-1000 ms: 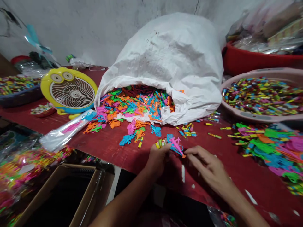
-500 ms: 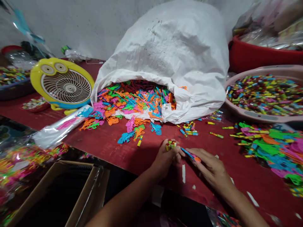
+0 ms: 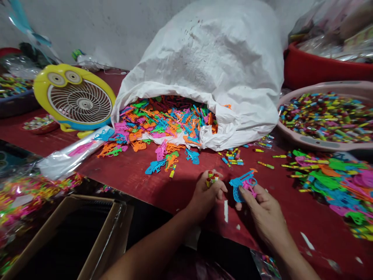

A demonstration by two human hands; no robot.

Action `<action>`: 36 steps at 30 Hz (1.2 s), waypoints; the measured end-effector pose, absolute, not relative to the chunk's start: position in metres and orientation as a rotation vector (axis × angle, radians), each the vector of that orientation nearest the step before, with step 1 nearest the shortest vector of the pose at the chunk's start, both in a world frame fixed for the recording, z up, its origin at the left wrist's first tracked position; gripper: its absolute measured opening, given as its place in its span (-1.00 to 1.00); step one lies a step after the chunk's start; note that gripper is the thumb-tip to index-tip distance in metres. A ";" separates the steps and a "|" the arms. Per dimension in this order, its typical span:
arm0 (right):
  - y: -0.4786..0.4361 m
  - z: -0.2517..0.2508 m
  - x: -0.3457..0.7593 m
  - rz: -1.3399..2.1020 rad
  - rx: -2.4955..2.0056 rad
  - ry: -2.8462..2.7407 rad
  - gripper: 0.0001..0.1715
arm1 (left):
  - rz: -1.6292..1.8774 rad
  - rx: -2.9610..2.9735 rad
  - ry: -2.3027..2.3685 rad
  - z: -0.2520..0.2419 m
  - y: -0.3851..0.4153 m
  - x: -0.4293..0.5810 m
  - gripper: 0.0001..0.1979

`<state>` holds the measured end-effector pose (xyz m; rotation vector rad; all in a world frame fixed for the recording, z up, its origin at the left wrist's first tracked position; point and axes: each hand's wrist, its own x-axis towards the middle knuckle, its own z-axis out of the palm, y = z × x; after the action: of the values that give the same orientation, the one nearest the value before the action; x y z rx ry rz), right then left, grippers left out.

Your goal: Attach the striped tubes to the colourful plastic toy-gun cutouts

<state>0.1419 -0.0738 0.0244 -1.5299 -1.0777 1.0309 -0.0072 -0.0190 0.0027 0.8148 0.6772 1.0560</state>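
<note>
My left hand is closed around several small yellow-green tubes with red ends, which poke up above the fingers. In my right hand, thumb and fingers pinch a few flat plastic toy guns, a blue one on top with pink and orange ones behind it. The two hands are a short way apart over the red tabletop. Ahead of them, more toy guns spill from the mouth of a big white sack.
A yellow fan stands at the left. A pink basin of small tubes and a pile of toy guns are at the right. Below left is an open cardboard box. Loose tubes lie before the sack.
My right hand has drawn slightly away from the left and turned the toy guns, so their flat sides now show. The left hand keeps its tubes nearly in place.
</note>
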 end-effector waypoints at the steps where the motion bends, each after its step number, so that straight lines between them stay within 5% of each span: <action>1: -0.074 0.026 0.139 1.030 -1.523 -1.065 -0.67 | 1.066 0.821 0.710 0.003 -0.019 -0.006 -0.75; 36: -0.077 0.028 0.106 0.396 -1.761 -1.433 -0.71 | 1.204 0.764 0.871 -0.003 -0.026 0.001 -0.83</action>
<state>0.1059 -0.0767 0.0282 -1.7605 -1.4330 0.3962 0.0014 -0.0264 -0.0035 0.7635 0.8713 1.2038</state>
